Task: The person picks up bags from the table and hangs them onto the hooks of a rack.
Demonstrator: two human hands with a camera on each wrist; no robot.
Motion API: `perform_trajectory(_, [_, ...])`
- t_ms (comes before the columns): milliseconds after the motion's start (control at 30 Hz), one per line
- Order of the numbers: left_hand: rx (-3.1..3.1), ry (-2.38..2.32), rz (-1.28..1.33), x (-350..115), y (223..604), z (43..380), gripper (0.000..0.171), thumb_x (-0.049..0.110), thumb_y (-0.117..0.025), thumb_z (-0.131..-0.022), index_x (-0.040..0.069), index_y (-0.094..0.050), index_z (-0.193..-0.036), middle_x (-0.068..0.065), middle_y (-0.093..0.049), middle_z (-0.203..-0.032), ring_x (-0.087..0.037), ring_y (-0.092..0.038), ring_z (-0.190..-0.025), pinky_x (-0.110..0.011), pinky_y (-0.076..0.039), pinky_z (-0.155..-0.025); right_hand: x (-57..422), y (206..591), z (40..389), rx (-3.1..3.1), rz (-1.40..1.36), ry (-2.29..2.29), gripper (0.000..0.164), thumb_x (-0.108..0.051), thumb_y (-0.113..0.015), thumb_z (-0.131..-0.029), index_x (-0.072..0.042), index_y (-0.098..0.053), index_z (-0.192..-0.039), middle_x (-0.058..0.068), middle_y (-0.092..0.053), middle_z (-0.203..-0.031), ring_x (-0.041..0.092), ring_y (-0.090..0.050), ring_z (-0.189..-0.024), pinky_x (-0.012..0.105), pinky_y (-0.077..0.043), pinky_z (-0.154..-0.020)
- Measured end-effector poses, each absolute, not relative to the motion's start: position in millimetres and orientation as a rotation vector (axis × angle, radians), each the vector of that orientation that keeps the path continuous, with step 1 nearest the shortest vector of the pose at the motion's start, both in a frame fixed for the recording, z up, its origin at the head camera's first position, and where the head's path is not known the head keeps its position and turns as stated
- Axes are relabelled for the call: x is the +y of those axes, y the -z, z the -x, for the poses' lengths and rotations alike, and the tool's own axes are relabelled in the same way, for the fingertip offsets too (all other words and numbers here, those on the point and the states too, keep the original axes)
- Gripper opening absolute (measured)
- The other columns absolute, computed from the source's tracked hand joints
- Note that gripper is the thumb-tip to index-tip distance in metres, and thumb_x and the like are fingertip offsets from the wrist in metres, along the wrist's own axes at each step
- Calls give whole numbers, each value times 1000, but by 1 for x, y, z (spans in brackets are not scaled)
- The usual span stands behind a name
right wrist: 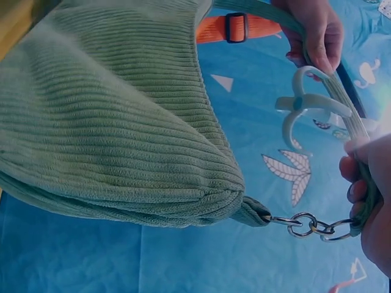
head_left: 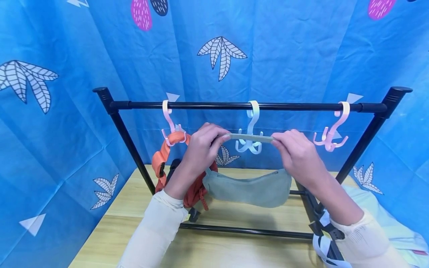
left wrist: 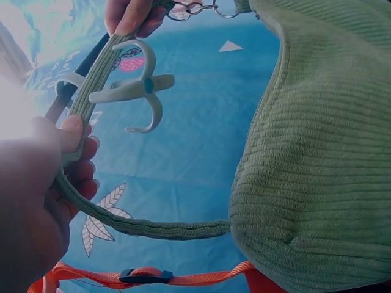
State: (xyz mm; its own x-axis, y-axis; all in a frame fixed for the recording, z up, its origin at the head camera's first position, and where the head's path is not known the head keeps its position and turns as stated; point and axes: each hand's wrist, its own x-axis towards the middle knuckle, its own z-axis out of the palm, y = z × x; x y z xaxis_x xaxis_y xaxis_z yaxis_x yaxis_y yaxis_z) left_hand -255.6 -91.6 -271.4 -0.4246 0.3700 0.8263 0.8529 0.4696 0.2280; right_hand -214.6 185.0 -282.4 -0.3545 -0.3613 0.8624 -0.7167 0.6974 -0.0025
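Observation:
A green corduroy shoulder bag [head_left: 248, 188] hangs below both hands, its body sagging from its strap [head_left: 252, 138]. My left hand [head_left: 204, 145] pinches the strap at one end of a taut stretch, and my right hand [head_left: 298, 154] pinches the other end. That stretch crosses the pale blue hook hanger [head_left: 251, 128] in the head view. In the left wrist view, prong tips of the hanger [left wrist: 143, 88] overlap the strap. Metal rings [right wrist: 311, 224] join one strap end to the bag near my right hand. The zipper along the bag's top looks closed.
A black rack bar [head_left: 207, 106] carries the hangers. On the left pink hanger [head_left: 171, 124] hangs an orange strap [head_left: 161, 160] with a red bag [head_left: 194, 193], partly behind my left arm. Another pink hanger [head_left: 331, 134] is at right. Pale cloth [head_left: 378, 212] lies lower right.

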Motion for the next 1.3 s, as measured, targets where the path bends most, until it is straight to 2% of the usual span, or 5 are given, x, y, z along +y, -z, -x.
perform_trajectory(267, [-2055,859,994,-92,277,257,14,14,-69,-100,5,-77,-106,-8,-78,-97,-19,-65,-89,-30,-59,-81,184,289,216,-2017,-811,-509,16,-1,-71,-95,-1,-72,-111,12,-73,-92,23,-66,-84,0,-38,-97])
perform_trajectory(400, [-2074,872,990,-93,282,256,14,15,-69,-100,5,-77,-106,-8,-77,-96,-18,-64,-89,-30,-58,-79,184,295,216,-2049,-795,-498,16,0,-71,-95,0,-71,-111,12,-74,-94,23,-67,-87,18,-54,-90])
perform_trajectory(500, [-2090,886,990,-93,285,255,15,15,-68,-100,5,-77,-107,-8,-78,-98,-18,-64,-90,-29,-58,-79,185,299,216,-2062,-788,-503,17,2,-71,-94,1,-71,-111,13,-74,-95,24,-68,-89,27,-57,-88])
perform_trajectory(733, [-2119,919,979,-92,292,253,15,16,-68,-101,5,-77,-107,-7,-77,-99,-17,-63,-91,-27,-56,-76,186,305,215,-2075,-786,-595,21,4,-72,-92,0,-71,-112,13,-74,-97,23,-68,-91,-3,-35,-99])
perform_trajectory(1300, [-2131,991,954,-92,306,251,16,17,-69,-100,7,-78,-109,-6,-78,-102,-17,-69,-99,-31,-60,-85,184,320,210,-2087,-728,-714,25,7,-71,-92,1,-69,-116,14,-74,-101,23,-69,-91,-4,-38,-95])
